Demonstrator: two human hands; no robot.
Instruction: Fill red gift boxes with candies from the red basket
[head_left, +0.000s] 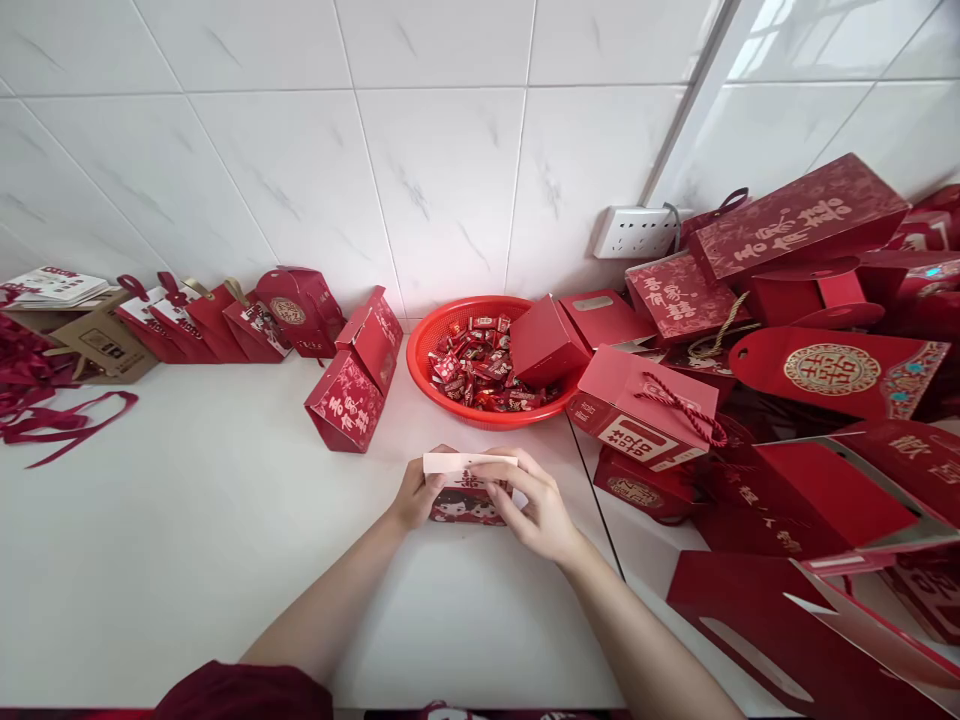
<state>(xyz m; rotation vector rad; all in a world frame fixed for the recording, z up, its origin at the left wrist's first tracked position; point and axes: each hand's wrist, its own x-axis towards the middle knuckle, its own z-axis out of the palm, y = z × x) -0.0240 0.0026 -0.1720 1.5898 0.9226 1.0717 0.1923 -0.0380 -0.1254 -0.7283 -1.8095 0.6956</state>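
A small box [466, 505] with a pale top flap and a red front printed with cartoon figures stands upright on the white table, between my two hands. My left hand [417, 492] grips its left side, the thumb on the front. My right hand [541, 500] holds the right side, its fingers bent over the pale flap and the front. Beyond the box is a red plastic basket [491, 417] with many wrapped candies [480, 362] and an open red box [550, 342] resting in its right part.
A red patterned box [355, 385] stands left of the basket. Small gift bags [217, 320] line the tiled wall, with ribbon [71, 425] at far left. Many red boxes [799, 235] are heaped on the right, near a power strip [637, 232].
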